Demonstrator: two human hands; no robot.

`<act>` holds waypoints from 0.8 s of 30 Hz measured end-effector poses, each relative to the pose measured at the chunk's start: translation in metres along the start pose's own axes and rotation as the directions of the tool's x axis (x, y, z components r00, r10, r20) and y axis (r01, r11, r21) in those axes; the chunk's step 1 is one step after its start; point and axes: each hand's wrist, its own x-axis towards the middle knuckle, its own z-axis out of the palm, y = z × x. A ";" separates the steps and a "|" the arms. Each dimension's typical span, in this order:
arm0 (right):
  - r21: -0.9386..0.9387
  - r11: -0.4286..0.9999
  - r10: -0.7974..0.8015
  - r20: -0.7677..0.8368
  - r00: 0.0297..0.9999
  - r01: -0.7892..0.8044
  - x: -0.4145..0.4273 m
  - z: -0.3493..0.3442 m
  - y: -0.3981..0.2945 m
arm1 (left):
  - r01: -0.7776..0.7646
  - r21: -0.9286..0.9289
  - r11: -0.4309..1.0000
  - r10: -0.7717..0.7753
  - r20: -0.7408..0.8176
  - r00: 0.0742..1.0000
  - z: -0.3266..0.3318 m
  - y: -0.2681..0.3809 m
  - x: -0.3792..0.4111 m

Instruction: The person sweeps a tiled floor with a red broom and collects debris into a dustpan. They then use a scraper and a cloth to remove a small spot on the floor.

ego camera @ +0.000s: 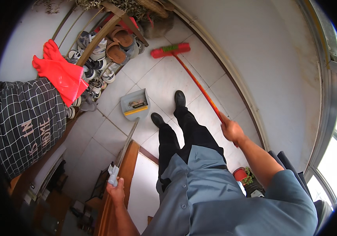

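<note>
My right hand [231,129] grips the orange handle of a push broom [199,82]. Its red head with a green patch [171,50] rests on the tile floor ahead of my feet, near the shoe rack. In my left hand [116,188] is the light grey grip at the top of a long-handled dustpan [136,91]. The grey pan lies on the floor left of my shoes, with a yellow strip along one side. A small heap of dark debris [135,103] sits inside the pan.
A shoe rack [97,41] packed with shoes and clogs [117,53] stands at the left. Red rubber gloves [59,70] and a checked dark cloth [30,121] lie over it. A wooden door frame [127,165] rises beside my left arm. A potted plant [240,174] stands by the right wall.
</note>
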 end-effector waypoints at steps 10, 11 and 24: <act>-0.024 0.999 0.039 -0.038 0.999 -0.040 0.026 0.011 -0.020 | 0.011 0.018 1.000 -0.011 0.005 1.000 -0.001 0.010 0.008; -0.015 0.998 0.058 -0.031 0.998 -0.058 0.016 0.015 -0.016 | 0.015 0.016 1.000 -0.015 0.006 1.000 -0.003 0.005 0.008; 0.090 0.996 -0.006 -0.120 0.993 0.017 0.052 0.032 -0.043 | -0.020 0.046 0.999 0.019 0.024 1.000 -0.003 0.003 0.008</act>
